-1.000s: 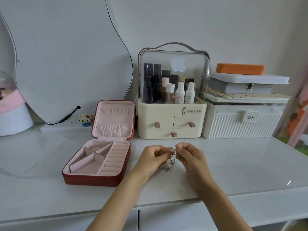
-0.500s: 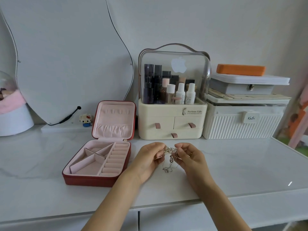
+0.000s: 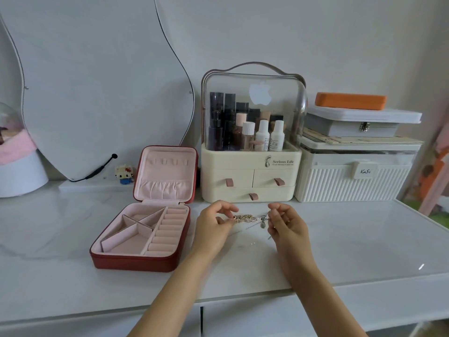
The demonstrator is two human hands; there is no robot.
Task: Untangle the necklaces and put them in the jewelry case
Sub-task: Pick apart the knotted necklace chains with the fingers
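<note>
A tangle of necklaces (image 3: pixel 250 219), gold chain on the left and thin silver chain with small pendants on the right, is stretched between my hands above the white tabletop. My left hand (image 3: pixel 213 227) pinches the gold end. My right hand (image 3: pixel 285 226) pinches the silver end. The red jewelry case (image 3: pixel 136 260) lies open to the left of my left hand, its pink compartments bare and its lid standing upright.
A cream cosmetics organizer (image 3: pixel 251 176) with drawers stands just behind my hands. A white ribbed box (image 3: pixel 349 181) with stacked boxes sits at the back right. A curved mirror (image 3: pixel 97 81) leans at the back left, a small toy figure (image 3: pixel 125 173) beside it.
My hands have moved apart, pulling the tangle out sideways into a line; before, they were close together with the chains bunched and dangling between them.
</note>
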